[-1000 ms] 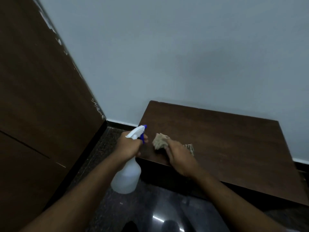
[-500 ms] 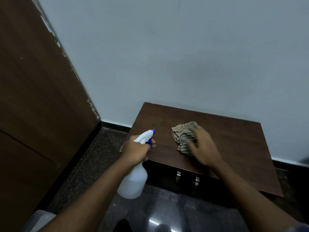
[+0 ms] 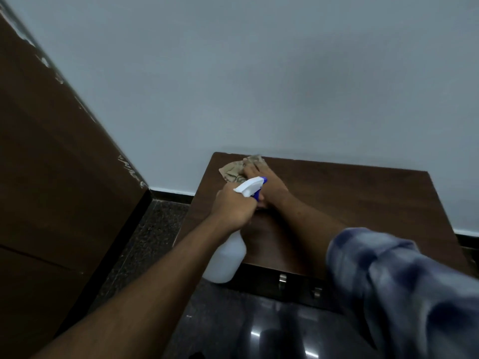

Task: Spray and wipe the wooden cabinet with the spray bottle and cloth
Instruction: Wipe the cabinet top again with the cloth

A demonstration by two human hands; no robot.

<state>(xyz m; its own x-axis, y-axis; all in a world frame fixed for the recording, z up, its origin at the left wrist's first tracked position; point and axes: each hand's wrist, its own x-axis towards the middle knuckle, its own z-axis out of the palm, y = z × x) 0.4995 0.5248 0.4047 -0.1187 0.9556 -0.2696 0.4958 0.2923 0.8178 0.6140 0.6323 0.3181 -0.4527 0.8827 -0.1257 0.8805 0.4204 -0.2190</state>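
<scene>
A low dark wooden cabinet stands against the wall. A crumpled beige cloth lies at its far left corner, pressed flat to the top by my right hand. My left hand grips the neck of a white spray bottle with a white and blue trigger head. The bottle hangs over the cabinet's front left part, in front of my right wrist.
A tall dark wooden panel rises on the left. A pale wall with a dark skirting runs behind the cabinet. The floor is dark polished stone. Metal handles show on the cabinet's front.
My right hand has pushed the cloth from the cabinet's front left, through the middle, to the far left corner. The spray bottle has moved right, over the cabinet top.
</scene>
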